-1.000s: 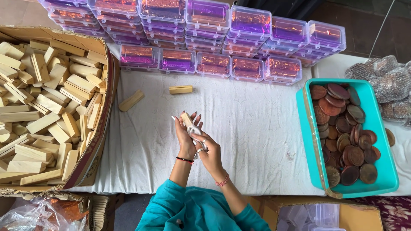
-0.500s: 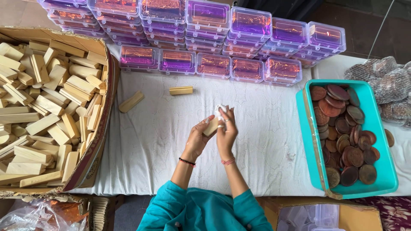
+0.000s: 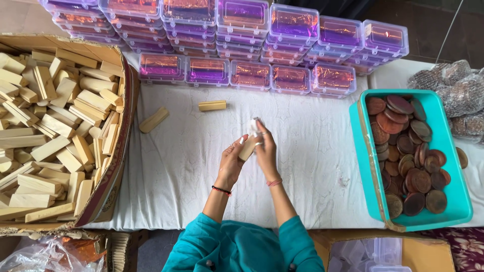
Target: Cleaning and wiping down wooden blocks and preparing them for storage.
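I hold a small wooden block [image 3: 247, 147] between my 2 hands, above the middle of the white cloth [image 3: 191, 166] that covers the table. My left hand [image 3: 232, 162] curls around the lower end of the block, fingers closed on it from the left. My right hand [image 3: 264, 151] presses against the block from the right, and its fingers also pinch a small white scrap [image 3: 253, 125] that sits at the block's upper end, touching it. I cannot tell what the scrap is made of.

On the cloth, beyond my hands, 2 more wooden blocks lie apart from each other: a loose block [image 3: 212, 105] just ahead and a tilted block [image 3: 154, 119] further left. At the cloth's left edge sits a cardboard box [image 3: 117, 166] heaped with pale wooden blocks. Along its far edge stand stacks of clear plastic boxes [image 3: 247, 74] with shiny purple and orange contents. At its right edge stands a teal tray [image 3: 456, 199] filled with brown discs [image 3: 408, 156], and past the tray lie bags of brownish pieces [image 3: 461, 93].
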